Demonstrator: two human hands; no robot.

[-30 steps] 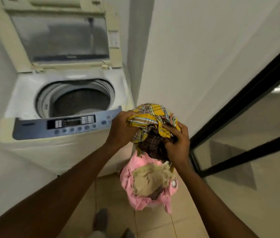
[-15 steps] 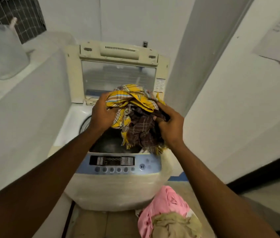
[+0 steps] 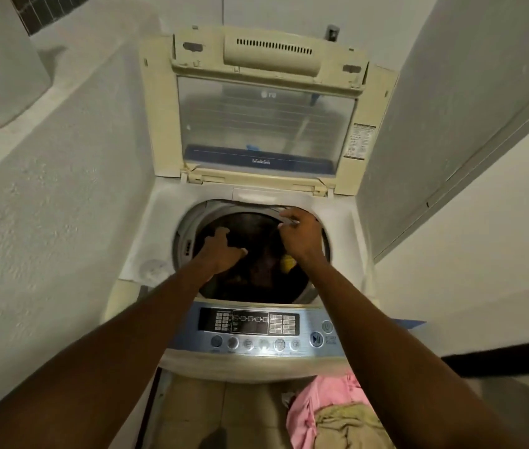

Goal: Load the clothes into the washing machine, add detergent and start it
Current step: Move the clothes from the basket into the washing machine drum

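Both my hands are over the open drum (image 3: 186, 236) of the washing machine (image 3: 159, 222): left hand (image 3: 221, 254) with fingers loosely spread and gripping nothing, right hand (image 3: 300, 236) near the back rim, fingers relaxed and empty as well. The clothes (image 3: 287, 262) lie down in the drum, below and between my hands, a dark crumpled heap with a yellow bit showing by my right wrist (just a lump, so I can't tell any long axis or direction). The lid (image 3: 266, 124) stands upright behind, and the pink bag (image 3: 318, 400) on the floor in front holds a beige cloth (image 3: 347, 422).
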